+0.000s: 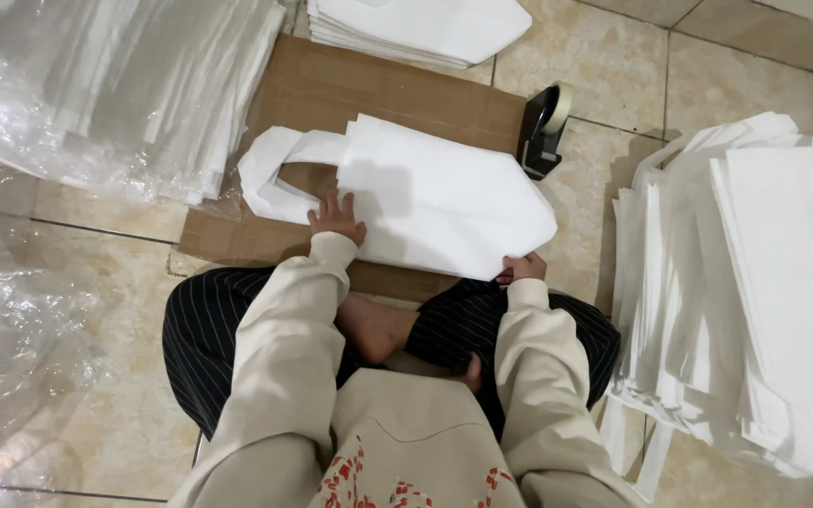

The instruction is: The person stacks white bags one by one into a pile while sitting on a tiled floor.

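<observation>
Bag: white fabric bag (435,202) lies flat on cardboard (331,89) on the floor, under both hands.
Left hand (338,218): open, flat, pressing near the handles.
Right hand (522,268): pinching the near corner.
Handling: probably light, limp, creases easily; take it by edges or handles.

Clear plastic wrapping (96,85) lies at the floor's far left corner, a crinkled, glossy packet drawn over a flat stack of white sheets, its near edge reaching the left edge of the cardboard sheet (331,94). More loose clear film (11,329) is spread along the floor's left edge, nearer the person, crumpled and see-through (the beige tiles show through it). No labels, signs or screens show anywhere on the floor; the white bags carry no tags that I can make out.
</observation>
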